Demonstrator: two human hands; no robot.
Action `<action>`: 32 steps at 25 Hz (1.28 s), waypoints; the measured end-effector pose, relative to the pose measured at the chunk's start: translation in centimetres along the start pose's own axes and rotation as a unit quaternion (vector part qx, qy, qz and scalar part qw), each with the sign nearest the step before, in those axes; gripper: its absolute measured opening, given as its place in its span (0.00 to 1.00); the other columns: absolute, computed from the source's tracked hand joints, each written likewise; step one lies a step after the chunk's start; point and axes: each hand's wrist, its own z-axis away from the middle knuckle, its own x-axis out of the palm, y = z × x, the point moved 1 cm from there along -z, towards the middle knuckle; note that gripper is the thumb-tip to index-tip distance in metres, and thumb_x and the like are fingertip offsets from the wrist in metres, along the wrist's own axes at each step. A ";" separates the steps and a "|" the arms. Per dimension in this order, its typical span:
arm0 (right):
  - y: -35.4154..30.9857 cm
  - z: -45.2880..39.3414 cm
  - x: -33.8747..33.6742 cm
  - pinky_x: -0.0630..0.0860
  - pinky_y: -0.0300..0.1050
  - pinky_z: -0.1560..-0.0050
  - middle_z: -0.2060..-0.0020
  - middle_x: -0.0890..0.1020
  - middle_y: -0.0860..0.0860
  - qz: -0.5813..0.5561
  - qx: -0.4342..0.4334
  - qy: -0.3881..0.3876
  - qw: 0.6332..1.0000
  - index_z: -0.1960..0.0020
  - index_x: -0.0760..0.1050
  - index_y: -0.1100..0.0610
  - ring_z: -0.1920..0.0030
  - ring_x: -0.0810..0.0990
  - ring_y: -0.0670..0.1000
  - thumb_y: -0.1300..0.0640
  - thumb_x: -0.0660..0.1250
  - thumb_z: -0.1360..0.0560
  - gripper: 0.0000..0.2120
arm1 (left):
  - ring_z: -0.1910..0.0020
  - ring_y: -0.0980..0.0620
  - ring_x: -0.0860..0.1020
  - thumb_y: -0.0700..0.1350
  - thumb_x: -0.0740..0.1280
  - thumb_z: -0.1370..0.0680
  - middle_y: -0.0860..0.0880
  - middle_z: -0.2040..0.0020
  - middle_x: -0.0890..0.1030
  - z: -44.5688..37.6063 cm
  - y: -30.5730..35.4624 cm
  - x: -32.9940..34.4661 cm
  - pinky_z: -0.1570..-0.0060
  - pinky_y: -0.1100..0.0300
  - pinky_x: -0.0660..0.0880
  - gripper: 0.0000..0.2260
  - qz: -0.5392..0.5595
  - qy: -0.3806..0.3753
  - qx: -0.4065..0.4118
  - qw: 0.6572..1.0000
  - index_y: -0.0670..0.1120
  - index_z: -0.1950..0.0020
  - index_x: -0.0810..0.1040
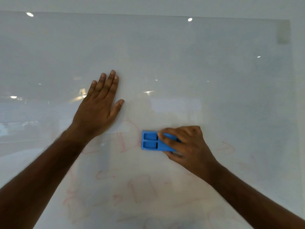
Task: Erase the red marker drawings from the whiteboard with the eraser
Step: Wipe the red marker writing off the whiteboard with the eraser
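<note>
A glossy whiteboard [165, 55] fills the view. Faint red marker drawings [140, 189] cover its lower half, pale and smeared, with more red lines at the right [227, 147]. My right hand [186, 144] grips a blue rectangular eraser [150, 142] and presses it flat on the board just right of centre. Its left half with two recessed pockets sticks out past my fingers. My left hand [100, 104] lies flat on the board to the upper left of the eraser, fingers together and pointing up, holding nothing.
The board's top edge [148, 14] and right edge [291, 80] show against a pale wall. Ceiling lights reflect in the glossy surface. Its upper half shows no red marks.
</note>
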 end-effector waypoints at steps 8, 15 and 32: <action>4.0 0.3 -1.6 0.68 0.55 0.45 0.33 0.77 0.46 0.030 0.039 -0.004 0.999 0.25 0.69 0.46 0.44 0.77 0.54 0.43 0.66 0.21 0.25 | 0.11 0.42 0.48 0.61 0.49 0.13 0.45 0.10 0.48 0.6 -8.3 -3.1 0.14 0.44 0.45 0.35 -0.021 -0.007 -0.054 0.998 0.44 0.10 0.47; -2.2 -1.9 0.7 0.71 0.56 0.44 0.31 0.77 0.45 0.018 -0.013 -0.014 1.000 0.25 0.69 0.46 0.42 0.76 0.53 0.45 0.66 0.20 0.25 | 0.11 0.46 0.45 0.62 0.49 0.13 0.48 0.10 0.47 1.1 -9.0 -3.4 0.13 0.49 0.43 0.35 -0.007 -0.014 -0.046 0.999 0.47 0.10 0.46; -3.6 -3.1 0.8 0.73 0.58 0.44 0.32 0.78 0.49 0.046 -0.024 -0.009 0.999 0.24 0.69 0.49 0.43 0.78 0.56 0.45 0.65 0.18 0.25 | 0.12 0.49 0.43 0.61 0.49 0.12 0.49 0.10 0.46 3.1 -13.1 -5.2 0.15 0.57 0.39 0.34 0.004 -0.024 -0.051 0.998 0.47 0.10 0.46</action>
